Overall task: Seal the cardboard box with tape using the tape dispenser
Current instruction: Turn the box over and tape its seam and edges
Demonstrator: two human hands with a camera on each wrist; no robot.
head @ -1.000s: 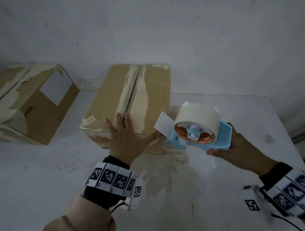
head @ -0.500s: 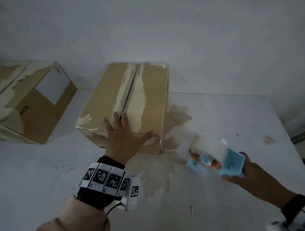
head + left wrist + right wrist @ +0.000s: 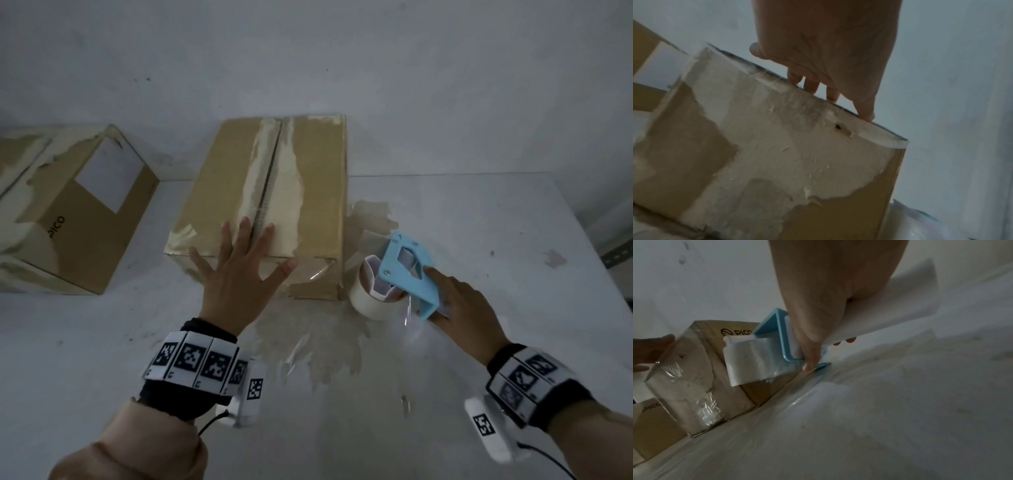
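Note:
The cardboard box (image 3: 308, 192) lies in mid-table with its flaps shut and torn tape marks along the top seam. My left hand (image 3: 239, 270) lies flat with spread fingers on the near end of the top; its fingers (image 3: 812, 87) reach over the box's front edge (image 3: 777, 162). My right hand (image 3: 459, 301) grips the handle of the blue tape dispenser (image 3: 407, 270), which carries a white tape roll (image 3: 370, 301), just right of the box's near right corner. In the right wrist view clear tape (image 3: 674, 369) stretches from the dispenser (image 3: 774, 344) across the box's corner.
A second cardboard box (image 3: 68, 222) printed PICO stands at the far left. The white table (image 3: 479, 222) has brown residue stains (image 3: 329, 346) in front of the main box. A wall rises close behind both boxes, and the table's edge runs along the right.
My right hand dropped the dispenser low and right, then brought it back beside the box's near right corner, turned so its blue plate faces up. My left hand stayed on the box.

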